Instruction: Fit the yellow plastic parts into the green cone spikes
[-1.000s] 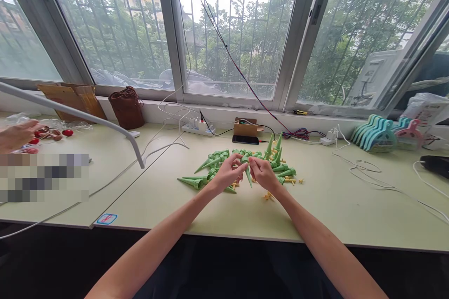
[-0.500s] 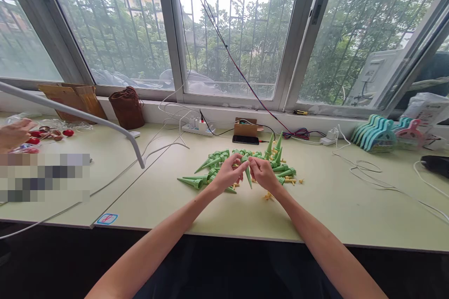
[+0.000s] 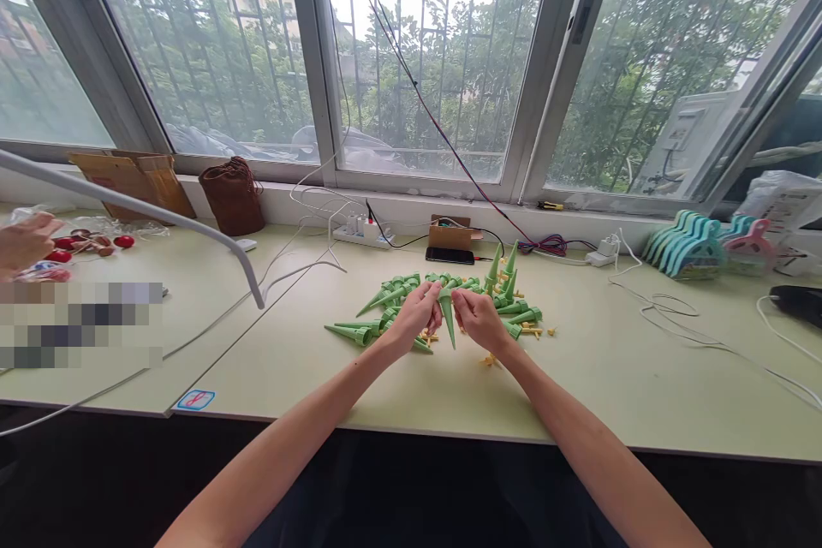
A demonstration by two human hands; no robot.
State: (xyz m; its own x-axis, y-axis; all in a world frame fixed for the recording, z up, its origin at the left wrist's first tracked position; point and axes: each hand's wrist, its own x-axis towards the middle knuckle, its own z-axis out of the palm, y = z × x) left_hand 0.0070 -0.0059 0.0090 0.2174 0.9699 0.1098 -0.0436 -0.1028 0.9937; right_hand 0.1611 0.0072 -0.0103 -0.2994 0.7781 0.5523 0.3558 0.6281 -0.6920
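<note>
My left hand (image 3: 417, 317) is closed on a green plastic plant watering spike (image 3: 448, 321), its point hanging downward. Close against the spike's right side, my right hand (image 3: 479, 317) has its fingers curled in a pinch; whatever they hold is hidden. Around both hands lie several more green spikes (image 3: 354, 332), most on their sides. A few spikes (image 3: 511, 261) stand point up behind my right hand. Small yellow plastic pieces (image 3: 489, 359) are scattered among the spikes and near my right wrist.
A phone (image 3: 449, 255) lies behind the pile, before a small cardboard box (image 3: 450, 233). A power strip (image 3: 363, 231) and cables run along the window wall. Teal hangers (image 3: 686, 244) stand at right. At far left, another person's hand (image 3: 26, 241) is near red round items (image 3: 124, 241).
The held spike has shifted slightly left, and my left fingers have closed in around it. My right fingertips have moved from the spike's top to its side.
</note>
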